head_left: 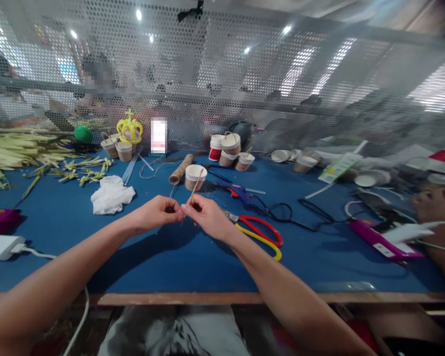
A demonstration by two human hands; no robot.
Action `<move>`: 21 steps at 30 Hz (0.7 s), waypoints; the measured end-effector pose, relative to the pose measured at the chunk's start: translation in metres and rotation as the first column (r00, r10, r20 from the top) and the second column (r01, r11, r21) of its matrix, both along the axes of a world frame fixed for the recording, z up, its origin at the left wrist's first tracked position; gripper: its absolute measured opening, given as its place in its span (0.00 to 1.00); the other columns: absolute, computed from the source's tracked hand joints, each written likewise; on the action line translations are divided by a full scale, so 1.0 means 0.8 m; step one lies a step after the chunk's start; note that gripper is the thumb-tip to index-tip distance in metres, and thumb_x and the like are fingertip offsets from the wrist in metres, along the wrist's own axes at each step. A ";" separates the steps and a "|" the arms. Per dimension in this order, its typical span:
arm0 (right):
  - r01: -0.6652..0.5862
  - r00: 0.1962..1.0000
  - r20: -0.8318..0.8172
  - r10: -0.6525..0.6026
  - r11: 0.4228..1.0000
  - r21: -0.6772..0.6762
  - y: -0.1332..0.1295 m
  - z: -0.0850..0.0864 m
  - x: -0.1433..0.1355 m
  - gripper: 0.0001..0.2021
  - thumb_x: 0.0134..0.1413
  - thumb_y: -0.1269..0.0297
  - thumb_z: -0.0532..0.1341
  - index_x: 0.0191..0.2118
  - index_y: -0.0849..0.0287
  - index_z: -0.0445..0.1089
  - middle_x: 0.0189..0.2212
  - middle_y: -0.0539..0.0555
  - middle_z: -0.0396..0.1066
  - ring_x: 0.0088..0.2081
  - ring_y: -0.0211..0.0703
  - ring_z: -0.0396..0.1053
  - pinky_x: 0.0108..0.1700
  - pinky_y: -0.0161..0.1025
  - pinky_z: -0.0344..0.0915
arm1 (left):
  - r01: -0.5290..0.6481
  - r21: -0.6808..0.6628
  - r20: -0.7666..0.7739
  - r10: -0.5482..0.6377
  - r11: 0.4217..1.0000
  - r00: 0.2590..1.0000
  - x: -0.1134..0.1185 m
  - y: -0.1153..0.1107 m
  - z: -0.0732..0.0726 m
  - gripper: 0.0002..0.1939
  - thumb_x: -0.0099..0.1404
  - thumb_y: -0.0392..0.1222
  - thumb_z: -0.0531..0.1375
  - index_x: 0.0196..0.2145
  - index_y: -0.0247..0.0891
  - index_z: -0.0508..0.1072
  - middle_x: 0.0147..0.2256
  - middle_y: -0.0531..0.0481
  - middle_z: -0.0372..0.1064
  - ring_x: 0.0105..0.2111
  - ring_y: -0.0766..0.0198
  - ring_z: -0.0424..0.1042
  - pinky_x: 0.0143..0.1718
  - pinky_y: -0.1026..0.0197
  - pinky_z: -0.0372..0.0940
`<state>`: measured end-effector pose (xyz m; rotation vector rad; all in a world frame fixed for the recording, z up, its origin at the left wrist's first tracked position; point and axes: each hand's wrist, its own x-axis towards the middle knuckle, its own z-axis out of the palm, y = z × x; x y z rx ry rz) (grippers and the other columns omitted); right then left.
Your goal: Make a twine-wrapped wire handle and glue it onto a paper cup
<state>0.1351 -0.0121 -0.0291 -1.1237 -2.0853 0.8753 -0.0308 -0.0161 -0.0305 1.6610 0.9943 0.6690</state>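
My left hand [160, 212] and my right hand [206, 213] meet above the blue table [141, 267], fingertips close together. A thin brown strand [196, 187] rises tilted from between the fingers of my right hand. My left hand is closed in a pinch at the strand's lower end; what it holds is too small to make out. Just behind the hands stands a small cup [196, 178] with a white inside and a brown wrapped side. Scissors [261, 232] with red and yellow handles lie right of my right hand.
Crumpled white tissue [111, 195] lies left, near green leaf strips [15, 151]. A brown roll [181, 169], a yellow crown [129, 129] and more cups [231, 143] stand behind. A blue glue gun [239, 194] with a black cord lies right, before a purple box [385, 241] and another person's arm [437, 222].
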 end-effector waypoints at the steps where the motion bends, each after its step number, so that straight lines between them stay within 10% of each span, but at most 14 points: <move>1: 0.004 1.000 -0.005 -0.004 1.000 -0.001 0.000 0.000 0.000 0.11 0.52 0.60 0.53 0.24 0.60 0.57 0.15 0.45 0.57 0.19 0.32 0.56 0.22 0.31 0.52 | -0.010 -0.013 0.005 0.010 1.000 1.000 0.000 -0.001 0.001 0.10 0.52 0.42 0.57 0.22 0.32 0.65 0.18 0.58 0.55 0.18 0.76 0.48 0.18 0.69 0.44; 21: -0.014 0.995 -0.102 0.011 0.999 -0.031 -0.003 0.004 -0.002 0.11 0.52 0.61 0.53 0.23 0.60 0.57 0.16 0.45 0.58 0.18 0.31 0.57 0.21 0.30 0.54 | -0.056 -0.223 0.152 0.091 0.973 0.984 0.006 -0.002 0.004 0.09 0.47 0.40 0.60 0.21 0.31 0.65 0.18 0.58 0.56 0.16 0.77 0.49 0.16 0.68 0.41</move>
